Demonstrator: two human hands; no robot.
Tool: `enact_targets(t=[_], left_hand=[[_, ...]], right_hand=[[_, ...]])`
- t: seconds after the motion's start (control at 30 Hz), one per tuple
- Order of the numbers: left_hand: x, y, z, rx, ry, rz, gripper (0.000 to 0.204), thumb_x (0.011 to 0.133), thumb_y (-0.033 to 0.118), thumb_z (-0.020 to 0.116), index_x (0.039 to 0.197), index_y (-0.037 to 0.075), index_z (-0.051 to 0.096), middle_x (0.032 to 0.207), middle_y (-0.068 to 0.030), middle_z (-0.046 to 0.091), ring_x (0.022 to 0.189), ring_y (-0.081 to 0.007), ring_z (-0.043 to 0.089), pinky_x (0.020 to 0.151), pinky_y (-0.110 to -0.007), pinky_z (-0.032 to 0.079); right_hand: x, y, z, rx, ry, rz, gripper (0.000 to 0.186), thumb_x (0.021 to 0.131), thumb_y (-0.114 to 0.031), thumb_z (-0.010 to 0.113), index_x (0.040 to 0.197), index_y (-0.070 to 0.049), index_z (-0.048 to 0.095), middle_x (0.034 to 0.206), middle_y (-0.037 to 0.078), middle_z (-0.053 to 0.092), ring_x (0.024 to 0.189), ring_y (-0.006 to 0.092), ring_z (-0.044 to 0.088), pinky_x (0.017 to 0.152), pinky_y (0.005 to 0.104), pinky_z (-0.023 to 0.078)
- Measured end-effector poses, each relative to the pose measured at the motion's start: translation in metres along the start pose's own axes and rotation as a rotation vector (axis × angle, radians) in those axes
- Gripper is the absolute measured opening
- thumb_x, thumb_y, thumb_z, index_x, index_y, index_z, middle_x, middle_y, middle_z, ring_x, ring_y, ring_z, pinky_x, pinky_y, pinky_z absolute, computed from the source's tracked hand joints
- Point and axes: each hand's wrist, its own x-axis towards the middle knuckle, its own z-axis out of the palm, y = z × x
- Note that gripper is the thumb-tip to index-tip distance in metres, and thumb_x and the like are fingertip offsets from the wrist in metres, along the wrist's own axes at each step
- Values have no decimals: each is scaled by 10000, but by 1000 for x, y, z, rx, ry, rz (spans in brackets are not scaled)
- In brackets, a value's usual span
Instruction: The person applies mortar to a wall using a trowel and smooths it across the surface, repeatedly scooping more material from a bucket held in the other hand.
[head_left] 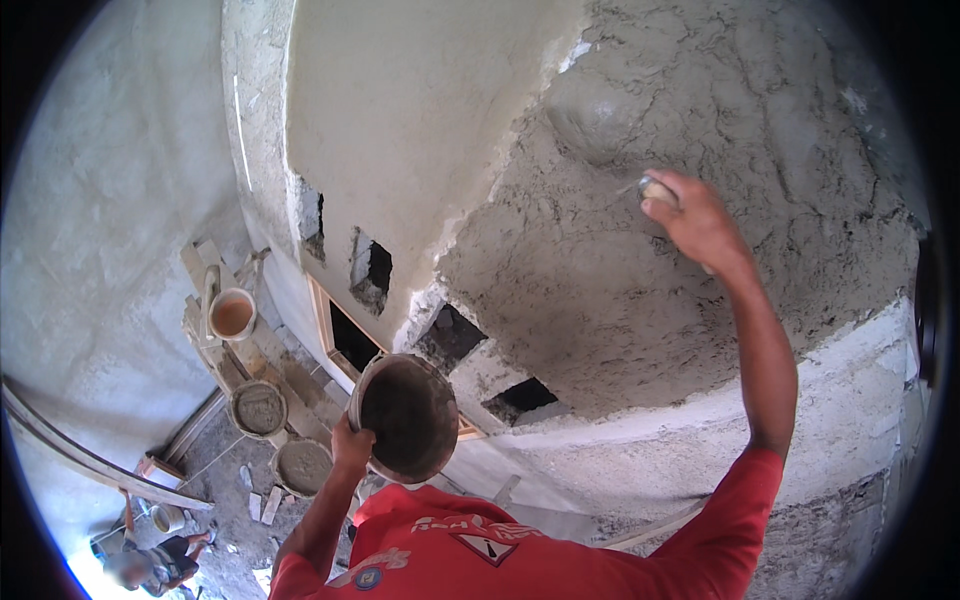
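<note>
My left hand (352, 445) grips the rim of a round, mortar-stained bucket (405, 418), fingers on the outside and thumb over the edge. The bucket tilts toward me, and its inside is dark. My right hand (697, 222) is closed around the pale handle of a trowel (658, 192), held up against the wall. The trowel's blade blends into the grey mortar and is hard to make out. Rough wet mortar (640, 310) covers the wall around my right hand, ridged and uneven. To its left lies a smoother plastered surface (400, 130).
Several square holes (450, 338) break the wall below the mortar. Lower left, planks (265, 345) bear a light bucket (232, 314) of brownish liquid; nearby are two mortar-filled buckets (258, 409). Another person (160, 562) is on the floor level far below, near a pale bucket (167, 517).
</note>
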Motion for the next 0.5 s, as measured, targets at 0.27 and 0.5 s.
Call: enact_targets(t=[0.27,0.5], left_hand=[[5,-15,2,20,43,30,541,599,22,589,1138,-20,626,852,-167,684,753,-269,654,712,-393,512],[-2,-4,-3,4,0,-55,551,605,37,598,1155,5,626,933,-216,689,889,-361,663,811,-433,502]], right_hand=[[-5,-4,-66,-94,195,-50,427,867,-219,654,1237,-8,616,1125,222,666,1043,329,650,926,366,474],[-22,-8,-107,-214,340,-44,440,873,-213,653,1273,-37,602,1126,229,666,1020,328,657,922,362,473]])
